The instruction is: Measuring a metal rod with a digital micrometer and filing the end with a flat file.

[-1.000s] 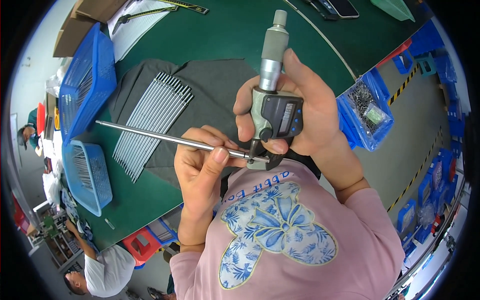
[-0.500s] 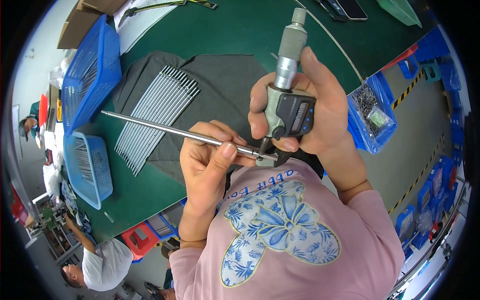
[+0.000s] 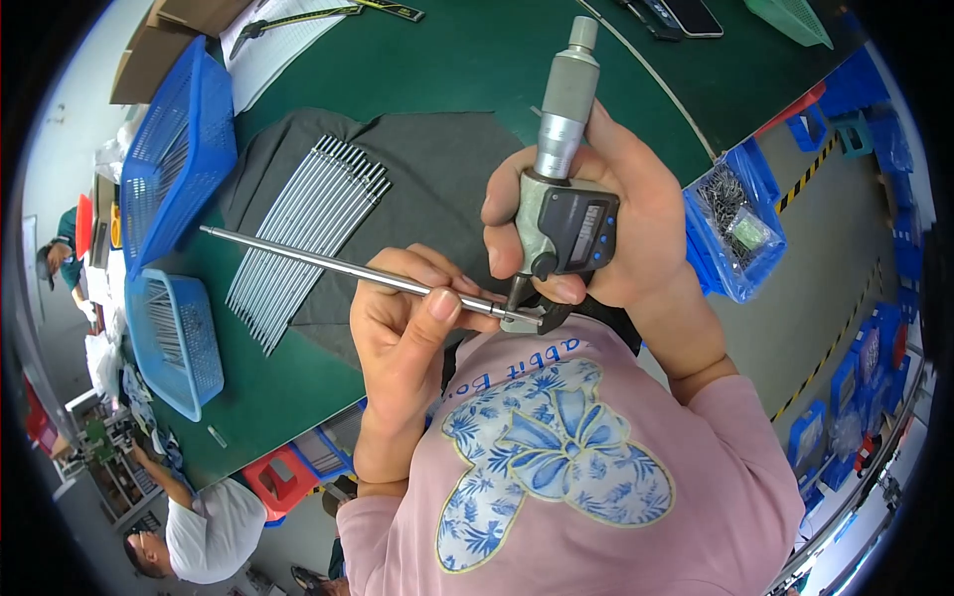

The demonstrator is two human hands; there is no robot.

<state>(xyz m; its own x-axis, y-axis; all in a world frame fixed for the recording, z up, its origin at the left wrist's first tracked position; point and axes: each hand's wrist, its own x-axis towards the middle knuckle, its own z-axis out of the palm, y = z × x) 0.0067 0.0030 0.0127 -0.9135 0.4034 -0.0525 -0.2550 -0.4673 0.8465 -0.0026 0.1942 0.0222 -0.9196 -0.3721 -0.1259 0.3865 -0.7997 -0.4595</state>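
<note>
Metal rod [image 3: 318, 260] in L hand [image 3: 397, 343] pinch

A phone [image 3: 697, 17] lies on the green table [image 3: 447, 60].

The left hand [image 3: 391, 333] pinches between thumb [image 3: 429, 320] and fingers [image 3: 405, 264]; the right hand [image 3: 641, 228] curls closed, its thumb upward.

A: Floor [image 3: 760, 338]?
B: Grey, at 3 o'clock. Yellow-black striped tape [image 3: 807, 174] on it at 2.
A: Furniture?
B: Green table [image 3: 437, 79] at 12, red stool [image 3: 282, 483] by its edge, between 7 and 8.
A: Wall [image 3: 75, 129]?
B: White, at 10.
</note>
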